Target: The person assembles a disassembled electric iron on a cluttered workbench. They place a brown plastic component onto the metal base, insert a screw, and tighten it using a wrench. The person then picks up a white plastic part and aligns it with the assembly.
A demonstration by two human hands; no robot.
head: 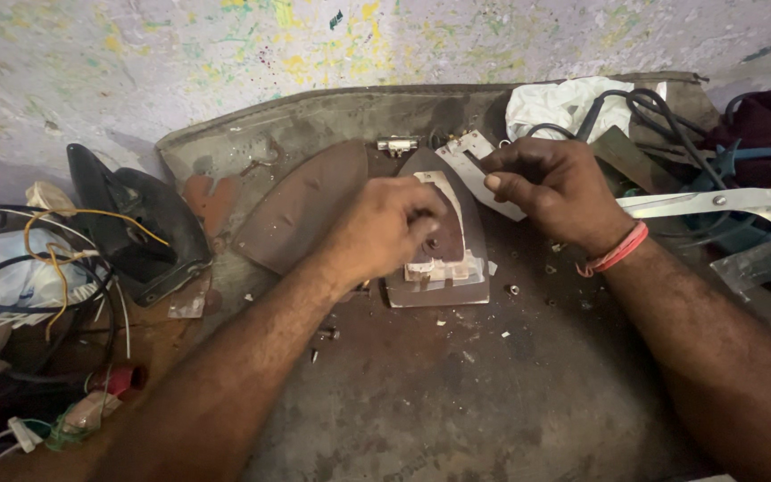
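At nine o'clock lies a tangle of wires [37, 268], black, yellow and white, with a white plug [18, 435] at about eight o'clock. Just right of the wires, a black iron shell [140, 228] rests tilted on the tabletop [493, 402]. A brown pointed plate [301, 205] lies flat at eleven o'clock from the centre, just beside the left hand.

The left hand [385, 228] sits at the centre, its fingers curled narrow and pressed down on the iron base [443, 268]; whether they pinch a small part or tool cannot be told. The base lies flat on the tabletop, point toward twelve o'clock, with a pale fitting on top.

The right hand [555, 187], at one o'clock, has its fingers closed on a pale strip [470, 165] that slants across the tip of the base. A pink band [616, 253] circles that wrist.

Small screws and chips are scattered around the base. At twelve to one o'clock, a white cloth [559, 103] and black cable [644, 103] lie behind the right hand. At three o'clock, scissors [716, 201] with a yellow handle point toward the right wrist.
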